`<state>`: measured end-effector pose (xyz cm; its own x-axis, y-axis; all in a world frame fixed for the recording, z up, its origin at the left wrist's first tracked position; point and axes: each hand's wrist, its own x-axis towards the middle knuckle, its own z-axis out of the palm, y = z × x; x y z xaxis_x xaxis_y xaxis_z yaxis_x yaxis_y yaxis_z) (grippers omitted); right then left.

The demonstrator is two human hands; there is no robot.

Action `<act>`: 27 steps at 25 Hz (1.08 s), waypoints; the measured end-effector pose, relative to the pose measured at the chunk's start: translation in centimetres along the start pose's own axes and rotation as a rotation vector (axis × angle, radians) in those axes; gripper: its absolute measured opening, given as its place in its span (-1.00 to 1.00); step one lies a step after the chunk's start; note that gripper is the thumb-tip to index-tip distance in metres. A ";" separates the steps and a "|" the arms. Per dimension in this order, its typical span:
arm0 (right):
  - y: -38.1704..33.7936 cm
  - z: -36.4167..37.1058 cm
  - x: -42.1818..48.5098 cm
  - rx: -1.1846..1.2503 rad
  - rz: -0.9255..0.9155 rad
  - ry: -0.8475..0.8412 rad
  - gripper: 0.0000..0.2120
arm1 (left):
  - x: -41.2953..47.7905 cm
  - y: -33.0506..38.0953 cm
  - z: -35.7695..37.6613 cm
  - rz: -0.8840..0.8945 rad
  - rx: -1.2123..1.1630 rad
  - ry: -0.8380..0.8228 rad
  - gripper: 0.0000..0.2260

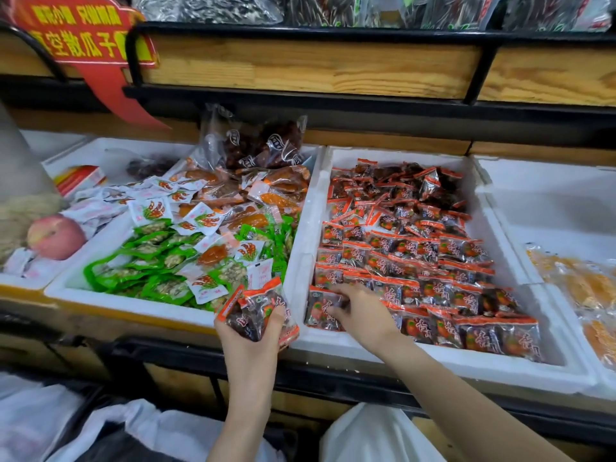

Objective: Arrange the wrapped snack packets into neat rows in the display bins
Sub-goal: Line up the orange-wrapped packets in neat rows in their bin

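My left hand (250, 331) grips a handful of red-edged snack packets (258, 310) just outside the white foam bin's (305, 235) near-left corner. My right hand (361, 311) reaches inside that corner, fingers on the front-row packet (318, 313); whether they pinch it I cannot tell.

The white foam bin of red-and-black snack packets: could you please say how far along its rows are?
Done: overlapping rows fill the near half of the white foam bin. In hand: the left hand grips a bunch of red-and-black packets; the right hand pinches one packet at the near-left corner. Left: the loose heap behind, and the neighbouring bin of mixed green, white and orange packets.
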<state>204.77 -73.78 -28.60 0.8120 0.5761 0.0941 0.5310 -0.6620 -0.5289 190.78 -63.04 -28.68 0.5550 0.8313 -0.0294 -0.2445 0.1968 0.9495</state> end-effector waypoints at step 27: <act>-0.2 -6.7 -8.9 1.073 0.201 -0.128 -0.77 | -4.9 -1.0 3.0 -0.304 -0.148 -0.363 -0.63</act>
<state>199.10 -81.97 -23.67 0.7960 0.5910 -0.1310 -0.1454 -0.0235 -0.9891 190.68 -68.84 -28.55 0.8535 0.4951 -0.1624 -0.1242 0.4960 0.8594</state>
